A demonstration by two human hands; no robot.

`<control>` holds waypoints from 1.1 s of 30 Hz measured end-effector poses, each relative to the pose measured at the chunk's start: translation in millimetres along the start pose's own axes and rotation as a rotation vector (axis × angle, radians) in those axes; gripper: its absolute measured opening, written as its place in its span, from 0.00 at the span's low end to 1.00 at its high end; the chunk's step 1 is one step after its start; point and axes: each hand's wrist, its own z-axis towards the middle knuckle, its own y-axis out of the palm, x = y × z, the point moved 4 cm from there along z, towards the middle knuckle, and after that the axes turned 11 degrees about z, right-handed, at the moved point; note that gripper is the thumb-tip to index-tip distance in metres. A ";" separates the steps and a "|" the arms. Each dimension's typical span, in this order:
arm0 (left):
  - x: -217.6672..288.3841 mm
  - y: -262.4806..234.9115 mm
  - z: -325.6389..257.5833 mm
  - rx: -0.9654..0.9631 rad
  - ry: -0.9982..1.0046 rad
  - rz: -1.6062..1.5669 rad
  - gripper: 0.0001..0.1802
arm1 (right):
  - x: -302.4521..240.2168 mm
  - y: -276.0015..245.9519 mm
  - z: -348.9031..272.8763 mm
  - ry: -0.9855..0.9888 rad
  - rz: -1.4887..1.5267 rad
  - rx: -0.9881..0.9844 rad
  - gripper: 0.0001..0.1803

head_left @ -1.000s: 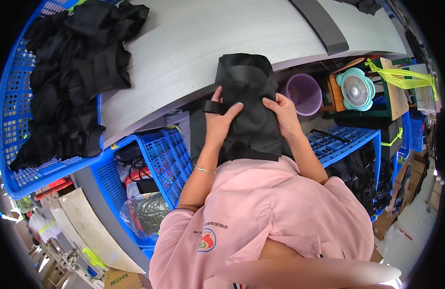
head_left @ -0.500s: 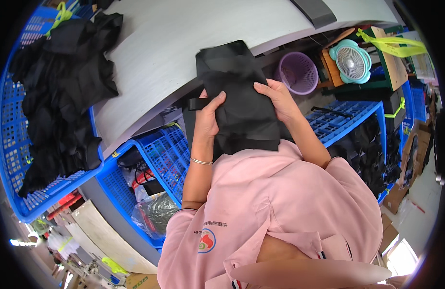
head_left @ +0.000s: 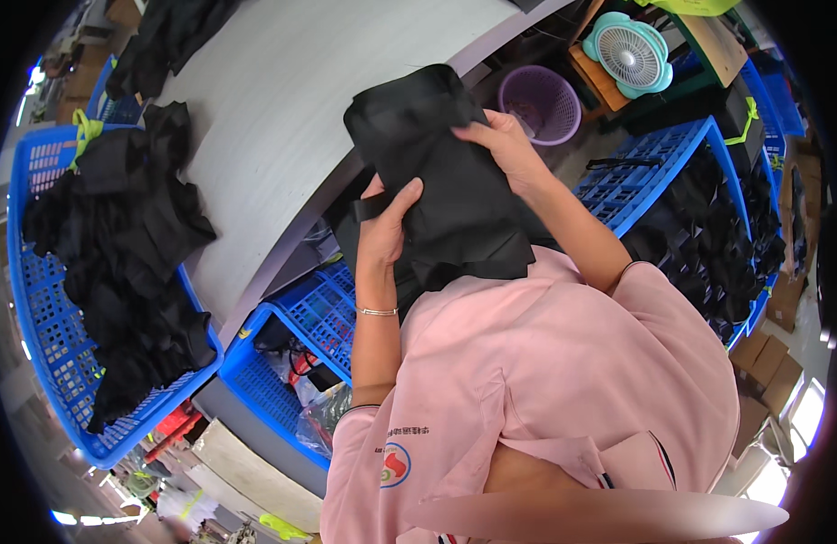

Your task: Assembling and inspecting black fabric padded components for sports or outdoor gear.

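A black cloth bag (head_left: 441,172) is held up at the tabletop's (head_left: 282,118) near edge, gripped by the left hand (head_left: 389,227) and pinched by the right hand (head_left: 505,150); folding seems underway, and flattening is likely called for.

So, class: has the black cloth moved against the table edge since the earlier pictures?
Yes. The black cloth, held by the left hand and right hand, now lies less over the table, drawn back toward the person.

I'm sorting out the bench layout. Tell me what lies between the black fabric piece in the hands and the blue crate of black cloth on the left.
In the head view, only bare pale tabletop separates the black fabric piece from the blue crate.
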 end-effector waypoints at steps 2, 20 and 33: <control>5.9 2.9 5.1 0.038 0.010 0.004 0.21 | 5.8 -1.2 -0.7 0.103 0.352 0.125 0.12; 62.7 -37.9 -2.5 -0.045 -0.088 0.328 0.21 | -139.4 -48.2 13.1 -0.381 -0.514 0.016 0.08; 48.0 -6.3 0.3 -0.009 -0.041 0.304 0.21 | -86.0 -15.4 -62.0 -0.757 -1.047 -0.208 0.40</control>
